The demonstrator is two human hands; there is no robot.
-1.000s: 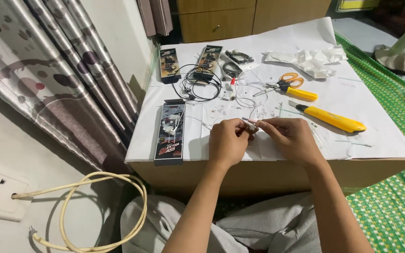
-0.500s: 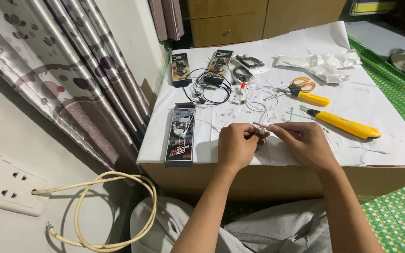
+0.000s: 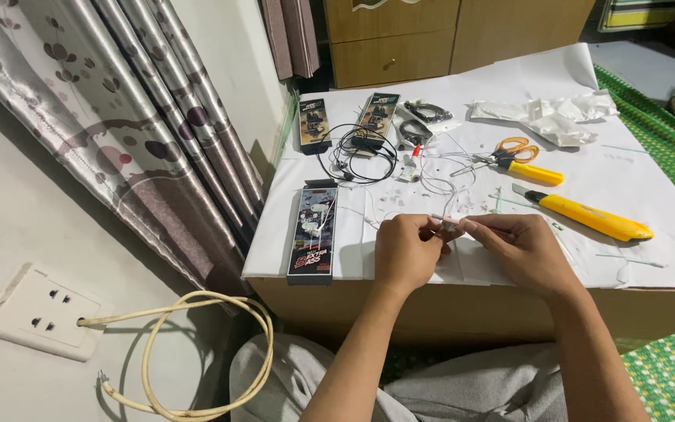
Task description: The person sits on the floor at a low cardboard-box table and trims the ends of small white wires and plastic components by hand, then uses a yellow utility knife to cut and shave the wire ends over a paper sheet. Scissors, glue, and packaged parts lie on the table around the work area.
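White thin wire with small grey connector piece [image 3: 448, 228], centre frame above the paper-covered desk [image 3: 650, 258]: pinched between left hand [image 3: 405, 252] and right hand [image 3: 521, 248], fingertips closed. Risk: overpulling may snap it; the piece could drop among scraps.

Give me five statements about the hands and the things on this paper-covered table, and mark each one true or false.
1. Both hands pinch one small pale part between their fingertips. True: the left hand and right hand meet on the small part.
2. The yellow utility knife lies in the right hand. False: it lies on the paper, beyond that hand.
3. The scissors have orange handles. True.
4. The black coiled cable hangs off the table edge. False: it lies on the table, near the far packages.
5. A long dark package lies left of the left hand. True.
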